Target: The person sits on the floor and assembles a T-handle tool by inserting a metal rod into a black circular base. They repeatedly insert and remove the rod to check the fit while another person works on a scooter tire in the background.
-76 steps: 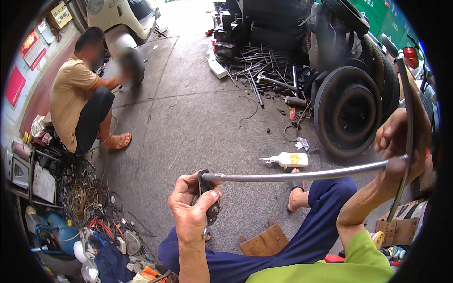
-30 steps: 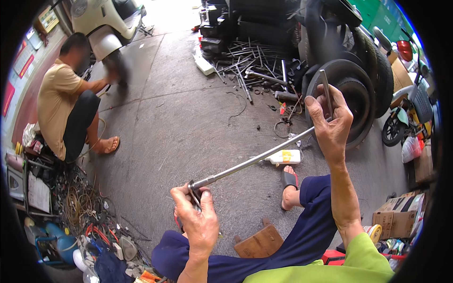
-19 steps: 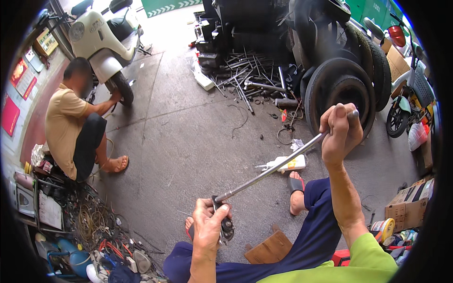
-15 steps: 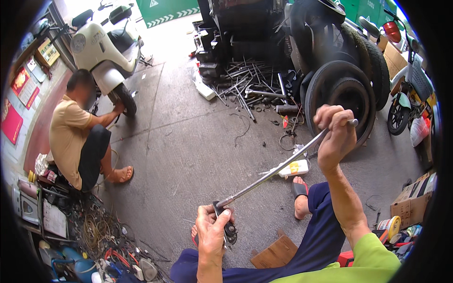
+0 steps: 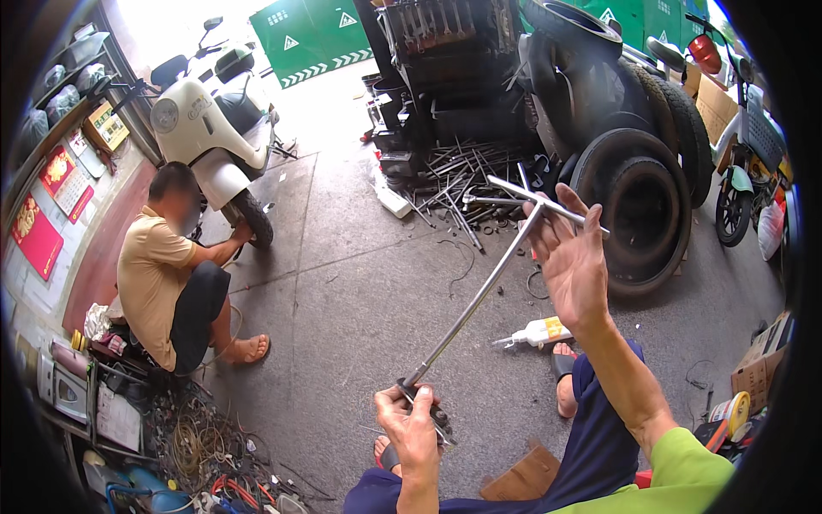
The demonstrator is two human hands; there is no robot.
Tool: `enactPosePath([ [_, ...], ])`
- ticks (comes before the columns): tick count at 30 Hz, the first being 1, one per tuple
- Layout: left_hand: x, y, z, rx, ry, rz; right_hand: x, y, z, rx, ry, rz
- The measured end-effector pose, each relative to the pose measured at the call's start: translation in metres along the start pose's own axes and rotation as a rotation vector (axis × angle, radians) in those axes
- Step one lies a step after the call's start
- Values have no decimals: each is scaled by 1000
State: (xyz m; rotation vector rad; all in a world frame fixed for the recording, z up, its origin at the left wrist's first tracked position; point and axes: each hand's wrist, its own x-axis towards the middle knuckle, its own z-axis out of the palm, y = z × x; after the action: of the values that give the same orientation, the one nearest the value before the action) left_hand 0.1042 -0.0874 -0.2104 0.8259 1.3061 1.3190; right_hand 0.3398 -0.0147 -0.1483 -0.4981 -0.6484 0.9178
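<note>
Holding a small dark metal part [image 5: 440, 420] at the foot of a silver T-shaped wrench [image 5: 469, 313] is the left hand [image 5: 409, 430]; the spread right hand [image 5: 575, 278] touches its crossbar [image 5: 514, 188]. Below lies grey concrete floor [image 5: 351, 334]; beyond stand black rubber tyres [image 5: 634, 214]. Fingers [image 5: 385, 399] partly hide the part.

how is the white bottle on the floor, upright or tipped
Tipped: the bottle lies on its side, its nozzle pointing left.

long shiny silver T-shaped tool [image 5: 477, 295], slanting up to the right, cross bar [image 5: 514, 189] at the top against the right hand [image 5: 575, 278], bottom end meeting a small black part [image 5: 440, 418], partly hidden, pinched in the left hand [image 5: 409, 441]
</note>
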Motion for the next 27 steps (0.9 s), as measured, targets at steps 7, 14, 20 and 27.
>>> enactPosePath([
  [7,1,-8,0,-137,-54,-183,7,-11,-1,184,114,435],
  [14,1,-8,-4,-51,-42,-141,1,-9,-12,-202,24,439],
  [20,2,-14,-3,-46,-21,-120,-2,-10,-13,-569,-20,357],
  [27,-1,-13,-7,166,8,-26,-2,-13,-10,-786,22,299],
])
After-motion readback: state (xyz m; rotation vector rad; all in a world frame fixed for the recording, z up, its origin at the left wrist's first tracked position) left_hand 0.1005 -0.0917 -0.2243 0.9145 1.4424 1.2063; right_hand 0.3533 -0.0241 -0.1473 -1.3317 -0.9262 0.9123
